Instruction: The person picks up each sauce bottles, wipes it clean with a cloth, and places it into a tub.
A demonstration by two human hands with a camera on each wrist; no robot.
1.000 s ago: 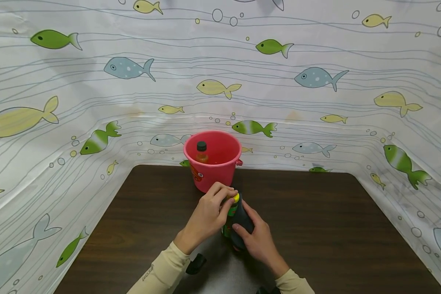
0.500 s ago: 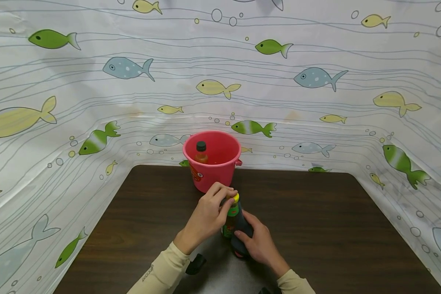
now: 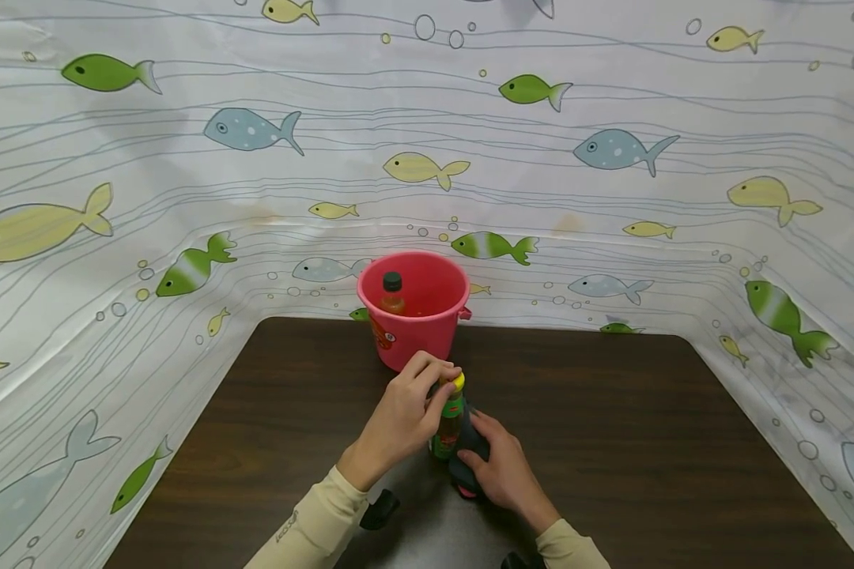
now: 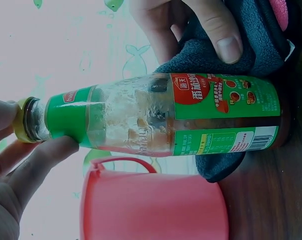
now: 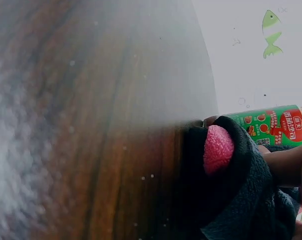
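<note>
A glass sauce bottle [image 4: 136, 115] with green labels and a yellow cap [image 3: 459, 382] stands upright on the table. My left hand [image 3: 402, 415] pinches it at the cap and neck. In my right hand [image 3: 504, 465] is a bunched dark grey cloth [image 3: 465, 470], held against the bottle's right side. The left wrist view shows the cloth [image 4: 215, 45] touching the lower glass and reaching behind it. A pink patch of the cloth [image 5: 218, 150] shows in the right wrist view. Red-brown residue coats the inside of the bottle.
Just behind the hands stands a pink bucket [image 3: 420, 341], holding a bottle with a dark cap [image 3: 392, 291]. The dark wooden table [image 3: 612, 427] reaches back to a white fish-patterned curtain [image 3: 527, 197] on the back and both sides.
My right hand has slid the cloth down the bottle's side, from near the neck toward the base, baring more of the label. My left hand stays on the cap.
</note>
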